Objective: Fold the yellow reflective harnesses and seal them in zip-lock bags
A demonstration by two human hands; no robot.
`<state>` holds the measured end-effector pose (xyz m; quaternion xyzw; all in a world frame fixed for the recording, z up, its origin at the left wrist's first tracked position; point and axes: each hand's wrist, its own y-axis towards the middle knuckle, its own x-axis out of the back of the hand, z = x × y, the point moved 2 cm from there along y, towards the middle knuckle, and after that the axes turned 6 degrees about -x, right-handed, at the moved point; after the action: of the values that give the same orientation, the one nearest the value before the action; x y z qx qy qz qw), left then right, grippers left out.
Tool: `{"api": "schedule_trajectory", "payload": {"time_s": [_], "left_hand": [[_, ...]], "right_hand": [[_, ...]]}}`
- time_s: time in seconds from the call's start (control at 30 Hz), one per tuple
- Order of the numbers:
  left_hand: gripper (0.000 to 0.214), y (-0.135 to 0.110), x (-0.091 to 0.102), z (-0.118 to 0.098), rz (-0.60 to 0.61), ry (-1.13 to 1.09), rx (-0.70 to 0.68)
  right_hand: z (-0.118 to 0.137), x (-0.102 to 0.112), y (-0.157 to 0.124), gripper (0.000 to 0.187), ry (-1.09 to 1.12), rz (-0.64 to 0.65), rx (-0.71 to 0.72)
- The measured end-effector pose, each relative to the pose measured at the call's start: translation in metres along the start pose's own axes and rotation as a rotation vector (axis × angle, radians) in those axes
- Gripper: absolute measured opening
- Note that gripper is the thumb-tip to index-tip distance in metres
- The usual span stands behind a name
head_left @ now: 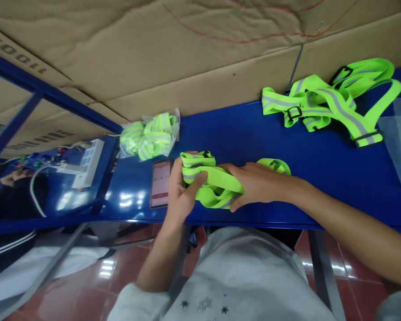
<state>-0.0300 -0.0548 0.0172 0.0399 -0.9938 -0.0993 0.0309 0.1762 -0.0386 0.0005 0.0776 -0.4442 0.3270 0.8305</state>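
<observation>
Bunched over the blue table's front part is a neon-yellow reflective strap [217, 178] with a grey stripe, partly folded into layers. My left hand [183, 191] grips the folded end, thumb on top. Around the looser loops on the other side, my right hand [254, 183] is closed; its fingers are partly hidden by the strap. A further neon loop [274, 166] shows just behind my right wrist; whether it belongs to the same strap I cannot tell. The phone [161, 183], its screen lit, lies just left of my left hand.
Clear bags [158, 133] with rolled neon straps lie at the back left. Loose reflective straps with black buckles [337, 107] are heaped at the back right, beside clear plastic bags [399, 138]. Cardboard [200, 58] walls the back. A white power strip [88, 164] and another person's hand [11, 177] are at left.
</observation>
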Motion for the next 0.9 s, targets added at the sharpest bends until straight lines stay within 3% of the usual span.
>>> {"api": "schedule_trajectory", "payload": {"time_s": [0.03,0.17,0.2,0.5,0.63,0.77,0.9], "left_hand": [[0.043,0.001,0.001,0.002,0.005,0.003,0.014],[0.047,0.007,0.004,0.009,0.056,0.01,0.053],[0.047,0.008,0.004,0.012,0.064,0.001,0.065],[0.053,0.01,0.009,0.02,0.161,-0.241,0.228],[0.062,0.002,0.013,0.021,0.269,-0.362,0.394],[0.067,-0.013,0.001,0.028,0.203,-0.469,0.501],[0.049,-0.025,-0.018,0.033,0.052,-0.548,0.583]], "right_hand": [[0.0,-0.001,0.0,0.093,-0.039,-0.001,-0.012],[-0.002,-0.001,0.002,0.023,-0.053,0.018,0.028],[-0.004,0.0,0.003,0.014,-0.026,0.023,0.058],[-0.02,0.021,0.001,0.014,0.278,0.02,0.172],[-0.008,0.031,-0.003,0.014,0.454,0.212,0.211],[0.004,0.043,-0.012,0.016,0.674,0.306,0.24],[0.002,0.046,-0.021,0.034,0.779,0.377,0.14]]}}
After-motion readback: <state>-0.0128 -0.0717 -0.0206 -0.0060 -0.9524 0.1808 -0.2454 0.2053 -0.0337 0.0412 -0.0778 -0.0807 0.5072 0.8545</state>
